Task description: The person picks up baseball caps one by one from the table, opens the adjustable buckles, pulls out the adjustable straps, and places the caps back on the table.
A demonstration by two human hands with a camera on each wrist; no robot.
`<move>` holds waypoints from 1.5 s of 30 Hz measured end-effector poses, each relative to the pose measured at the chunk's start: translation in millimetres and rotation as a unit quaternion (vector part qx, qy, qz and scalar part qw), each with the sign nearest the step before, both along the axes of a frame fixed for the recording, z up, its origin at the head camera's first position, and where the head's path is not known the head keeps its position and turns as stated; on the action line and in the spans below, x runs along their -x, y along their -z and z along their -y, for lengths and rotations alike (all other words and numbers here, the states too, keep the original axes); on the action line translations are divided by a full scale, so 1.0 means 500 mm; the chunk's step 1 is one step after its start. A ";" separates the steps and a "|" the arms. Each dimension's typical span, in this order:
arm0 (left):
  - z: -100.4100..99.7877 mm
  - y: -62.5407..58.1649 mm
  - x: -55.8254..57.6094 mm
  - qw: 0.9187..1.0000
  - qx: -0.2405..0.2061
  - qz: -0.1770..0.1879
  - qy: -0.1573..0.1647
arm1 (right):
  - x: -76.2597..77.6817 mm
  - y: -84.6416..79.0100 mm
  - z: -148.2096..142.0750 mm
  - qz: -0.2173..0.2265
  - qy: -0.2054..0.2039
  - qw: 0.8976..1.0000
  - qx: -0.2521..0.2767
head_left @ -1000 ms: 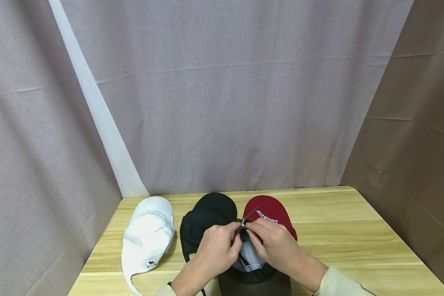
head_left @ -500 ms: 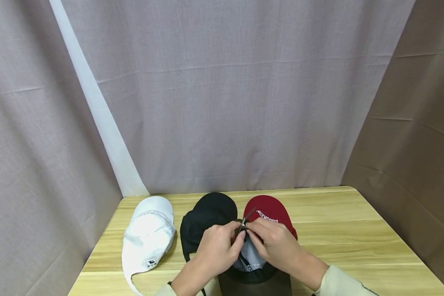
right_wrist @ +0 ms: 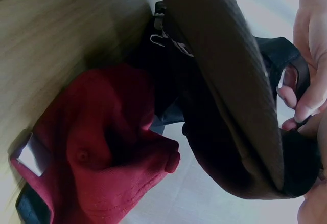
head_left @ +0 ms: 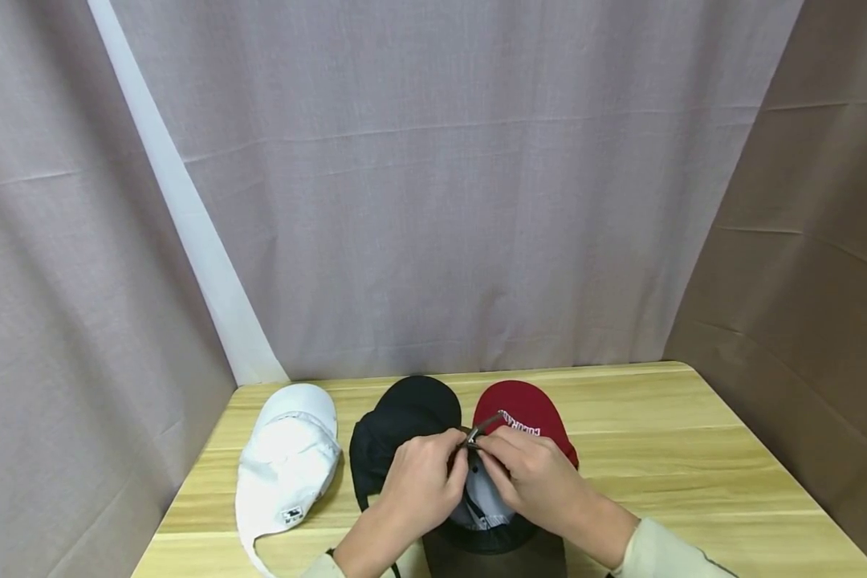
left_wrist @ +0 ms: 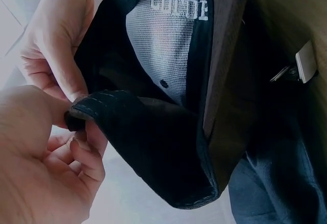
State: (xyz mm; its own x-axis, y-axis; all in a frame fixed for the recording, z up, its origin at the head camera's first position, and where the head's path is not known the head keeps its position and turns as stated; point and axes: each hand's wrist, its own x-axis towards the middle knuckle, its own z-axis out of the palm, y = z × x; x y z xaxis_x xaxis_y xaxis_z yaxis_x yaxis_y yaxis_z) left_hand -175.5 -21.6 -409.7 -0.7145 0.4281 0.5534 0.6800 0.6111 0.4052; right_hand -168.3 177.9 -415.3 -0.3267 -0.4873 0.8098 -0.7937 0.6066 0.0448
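Both hands hold a dark cap with a brown brim point(head_left: 494, 555) turned toward me and a pale mesh lining point(head_left: 486, 494) showing inside. My left hand point(head_left: 422, 482) pinches the back strap just left of a small metal buckle point(head_left: 472, 438). On the other side of it, my right hand point(head_left: 542, 482) pinches the strap between thumb and fingers. The strap's free end point(head_left: 489, 422) sticks up past the buckle, over the red cap. In the left wrist view, the cap's dark inner band point(left_wrist: 158, 147) hangs from the fingers. Fingers partly hide the buckle.
A white cap point(head_left: 292, 466) lies at the left of the wooden table point(head_left: 679, 449). Beside it is a black cap point(head_left: 408, 429), partly behind my left hand. A red cap point(head_left: 523, 408) with white lettering sits behind my right hand. Grey curtains point(head_left: 433, 201) hang behind the table.
The strap's free end and the buckle have tilted lower, toward the right. Both hands keep their pinch in nearly the same place; the other caps have not moved.
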 end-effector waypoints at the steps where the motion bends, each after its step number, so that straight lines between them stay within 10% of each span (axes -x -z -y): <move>1: 0.000 0.000 0.000 1.000 0.000 0.002 0.001 | 0.000 0.000 -0.001 0.002 0.002 1.000 0.001; 45: 0.001 -0.013 -0.006 0.996 -0.042 0.077 0.020 | -0.005 -0.010 0.003 0.035 0.001 0.999 0.019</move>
State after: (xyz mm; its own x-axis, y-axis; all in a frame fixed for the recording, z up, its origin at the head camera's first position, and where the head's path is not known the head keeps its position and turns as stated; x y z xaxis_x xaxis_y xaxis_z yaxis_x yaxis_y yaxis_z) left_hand -172.3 -22.2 -403.5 -0.7771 0.4146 0.4736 0.6288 0.5446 0.5549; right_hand -166.0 176.4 -410.5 -0.3848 -0.4555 0.8028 -0.7930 0.6082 -0.0350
